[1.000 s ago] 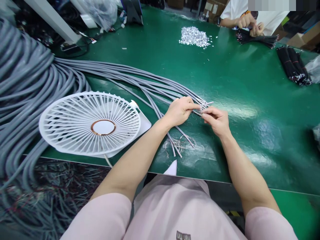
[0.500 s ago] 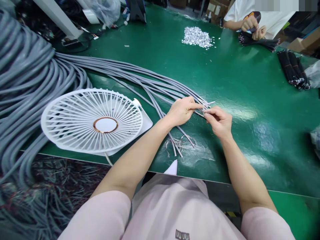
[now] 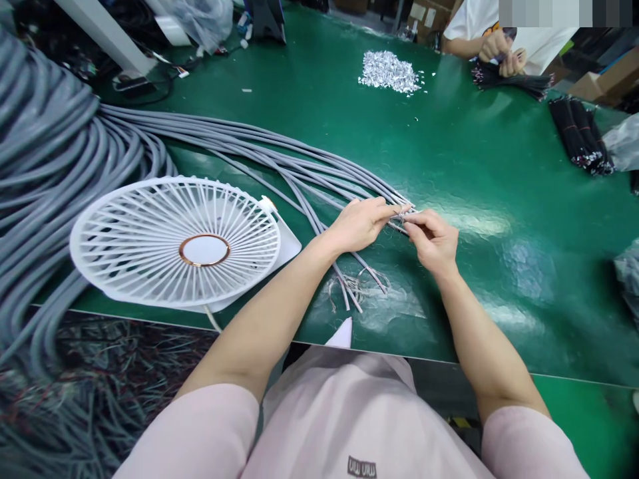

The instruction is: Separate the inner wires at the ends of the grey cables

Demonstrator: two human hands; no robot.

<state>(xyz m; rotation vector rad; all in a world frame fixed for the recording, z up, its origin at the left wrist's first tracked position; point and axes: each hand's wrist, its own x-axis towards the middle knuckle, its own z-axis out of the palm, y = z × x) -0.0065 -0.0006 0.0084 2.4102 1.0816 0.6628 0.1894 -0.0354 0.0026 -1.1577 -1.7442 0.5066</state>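
A bundle of long grey cables [image 3: 259,150] fans from the left across the green table [image 3: 499,199] to its middle. My left hand [image 3: 360,223] pinches one grey cable near its stripped end. My right hand [image 3: 432,241] pinches the thin bared wires at that same cable end, fingertips almost touching the left hand's. A few cables with frayed wire ends [image 3: 357,289] lie just below my hands, near the table's front edge.
A white table fan [image 3: 174,241] lies face-up at the left. A heap of small silver pieces [image 3: 389,72] sits at the far middle. Across the table a person's hands [image 3: 499,52] work on black wires; black wire bundles [image 3: 582,136] lie at the right.
My hands stay at the cable end, fingers shifting slightly closer together. The short pale tip that stuck out past my fingers is now tucked between them. The view has shifted a little.
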